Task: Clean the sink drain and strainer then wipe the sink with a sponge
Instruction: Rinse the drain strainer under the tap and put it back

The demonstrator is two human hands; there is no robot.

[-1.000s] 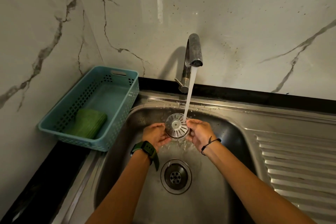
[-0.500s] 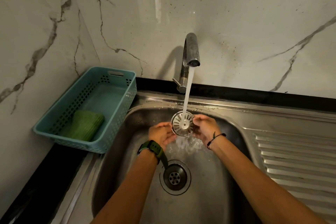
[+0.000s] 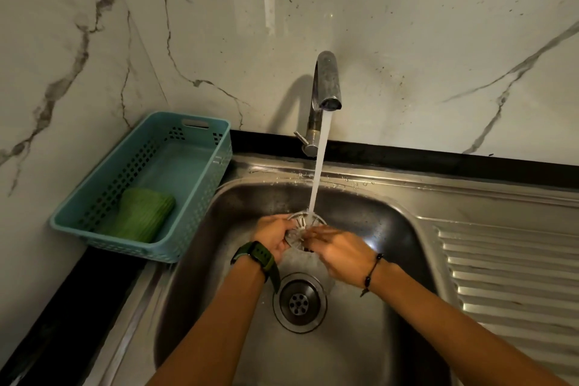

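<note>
The round metal strainer (image 3: 301, 222) is held tilted under the running water from the tap (image 3: 326, 84), above the steel sink (image 3: 391, 219). My left hand (image 3: 273, 236), with a green watch on its wrist, grips the strainer's left edge. My right hand (image 3: 336, 249), with a black cord bracelet, covers the strainer's lower right part, fingers blurred. The open drain (image 3: 299, 301) lies below my hands in the sink bottom. A green sponge (image 3: 141, 213) rests in the teal basket (image 3: 200, 175) at the left.
The basket stands on the black counter beside the sink's left rim, against the marble wall. A ribbed steel drainboard (image 3: 507, 263) stretches to the right of the basin. Water splashes onto the sink floor behind the drain.
The strainer has tipped from facing me to lying flatter. My right hand has slid over its lower part. Both hands stay under the stream.
</note>
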